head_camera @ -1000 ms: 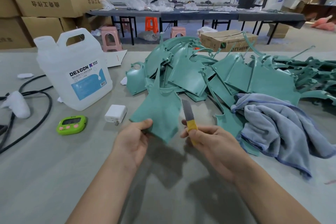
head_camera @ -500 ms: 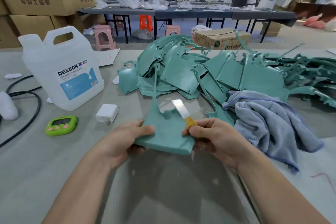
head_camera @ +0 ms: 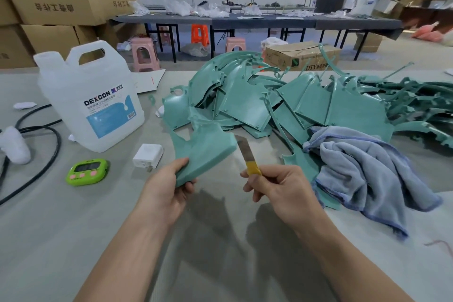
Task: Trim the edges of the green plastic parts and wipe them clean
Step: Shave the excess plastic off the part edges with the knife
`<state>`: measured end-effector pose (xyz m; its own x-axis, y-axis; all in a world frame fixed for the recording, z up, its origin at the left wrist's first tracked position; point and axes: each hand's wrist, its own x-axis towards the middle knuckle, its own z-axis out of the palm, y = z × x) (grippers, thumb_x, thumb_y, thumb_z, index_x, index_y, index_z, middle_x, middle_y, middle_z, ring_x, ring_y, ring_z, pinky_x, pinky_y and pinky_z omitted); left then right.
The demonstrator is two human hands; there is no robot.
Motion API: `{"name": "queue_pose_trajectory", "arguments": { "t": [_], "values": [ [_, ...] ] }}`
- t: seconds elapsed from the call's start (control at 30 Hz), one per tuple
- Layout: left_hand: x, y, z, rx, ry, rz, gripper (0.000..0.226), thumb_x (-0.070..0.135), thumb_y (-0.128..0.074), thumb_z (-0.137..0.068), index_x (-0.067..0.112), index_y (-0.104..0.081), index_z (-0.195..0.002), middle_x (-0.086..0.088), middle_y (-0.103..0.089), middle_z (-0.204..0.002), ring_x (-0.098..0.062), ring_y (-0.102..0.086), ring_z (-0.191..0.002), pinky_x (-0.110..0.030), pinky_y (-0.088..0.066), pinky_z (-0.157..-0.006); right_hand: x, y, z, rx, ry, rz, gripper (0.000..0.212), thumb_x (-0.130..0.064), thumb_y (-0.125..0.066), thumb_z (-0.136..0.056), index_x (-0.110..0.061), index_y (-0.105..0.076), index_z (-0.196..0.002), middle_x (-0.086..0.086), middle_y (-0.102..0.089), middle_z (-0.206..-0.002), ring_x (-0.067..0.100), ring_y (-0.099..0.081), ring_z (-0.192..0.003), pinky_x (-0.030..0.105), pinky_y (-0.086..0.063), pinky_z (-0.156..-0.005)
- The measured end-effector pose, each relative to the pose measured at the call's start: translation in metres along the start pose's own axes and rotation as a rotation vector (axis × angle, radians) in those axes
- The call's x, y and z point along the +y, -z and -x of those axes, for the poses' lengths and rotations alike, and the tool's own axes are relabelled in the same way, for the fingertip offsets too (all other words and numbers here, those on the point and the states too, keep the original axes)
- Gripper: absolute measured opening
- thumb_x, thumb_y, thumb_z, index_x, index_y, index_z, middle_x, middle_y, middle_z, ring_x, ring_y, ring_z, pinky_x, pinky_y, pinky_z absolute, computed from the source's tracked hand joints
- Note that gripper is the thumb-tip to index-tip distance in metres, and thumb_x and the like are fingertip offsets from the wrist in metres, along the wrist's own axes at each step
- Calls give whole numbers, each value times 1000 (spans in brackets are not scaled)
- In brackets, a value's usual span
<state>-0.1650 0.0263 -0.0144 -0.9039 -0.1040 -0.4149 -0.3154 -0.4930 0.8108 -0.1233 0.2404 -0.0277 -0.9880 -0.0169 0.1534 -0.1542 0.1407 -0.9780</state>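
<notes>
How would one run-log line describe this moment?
left hand: grips green part | right hand: holds blade beside part edge | cloth: lying on table

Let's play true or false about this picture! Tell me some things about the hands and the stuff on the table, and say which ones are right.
1. The left hand holds a green part. True.
2. The right hand holds the cloth. False: it grips a knife; the cloth lies on the table.
3. The white jug stands upright. True.
4. The timer is red. False: it is green.
</notes>
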Motion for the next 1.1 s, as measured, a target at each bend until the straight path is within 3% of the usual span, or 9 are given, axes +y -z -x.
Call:
{"name": "queue_pose_trajectory", "arguments": {
  "t": [0.23,0.4,0.57,0.7,0.83,0.9,1.0,1.1],
  "values": [
    [2,0,-1,-18,26,-41,12,10,-57,-98,7,-57,-86,-1,-54,-50,-8,-44,-36,-15,-29,-29,-3,14,-6,-68,79,25,24,-3,-68,-93,-22,-83,-89,9,-72,-73,17,-54,-61,31,-47,-61],
    [0,-3,3,-82,59,-71,16,8,-55,-97,6,-55,-82,-2,-53,-51,-8,-39,-35,-15,-24,-29,1,18,-11,65,29,-46,26,-3,-65,-96,-17,-81,-82,12,-67,-65,21,-52,-55,33,-45,-58],
    [1,-3,5,-90,86,-56,13,9,-56,-97,6,-55,-85,-2,-51,-50,-7,-40,-36,-14,-25,-29,-5,16,-4,-202,70,-202,15,-8,-65,-92,-3,-78,-86,13,-64,-65,17,-51,-55,23,-45,-55],
    [5,-3,9,-103,98,5,19,6,-54,-96,8,-53,-77,-2,-52,-51,-7,-39,-35,-13,-23,-29,4,17,-11,-7,-51,-178,22,-3,-63,-96,-7,-79,-81,14,-61,-63,17,-45,-49,27,-39,-53],
    [5,-4,10,-101,99,17,18,6,-54,-97,7,-54,-79,-5,-53,-56,-8,-42,-35,-13,-26,-28,0,25,-8,-225,49,-250,16,-13,-65,-93,-5,-78,-89,14,-61,-63,15,-50,-55,19,-40,-53],
    [3,-4,10,-108,104,16,17,6,-55,-97,7,-54,-80,-4,-52,-54,-8,-42,-35,-13,-26,-28,3,19,-10,-147,3,-186,17,-11,-65,-94,-8,-79,-86,12,-61,-62,15,-47,-51,23,-39,-52],
    [3,-4,10,-106,86,-20,13,7,-56,-95,8,-57,-82,-3,-57,-54,-9,-44,-36,-14,-29,-29,8,19,-15,147,-79,-116,26,-4,-62,-97,-10,-78,-77,11,-59,-59,16,-41,-47,27,-35,-52],
    [2,-3,9,-108,32,28,8,4,-55,-93,5,-63,-95,-7,-73,-72,-14,-65,-50,-19,-50,-42,5,22,-12,211,-22,-176,28,-2,-60,-98,-11,-78,-79,12,-61,-60,17,-43,-49,22,-38,-48]
  ]
}}
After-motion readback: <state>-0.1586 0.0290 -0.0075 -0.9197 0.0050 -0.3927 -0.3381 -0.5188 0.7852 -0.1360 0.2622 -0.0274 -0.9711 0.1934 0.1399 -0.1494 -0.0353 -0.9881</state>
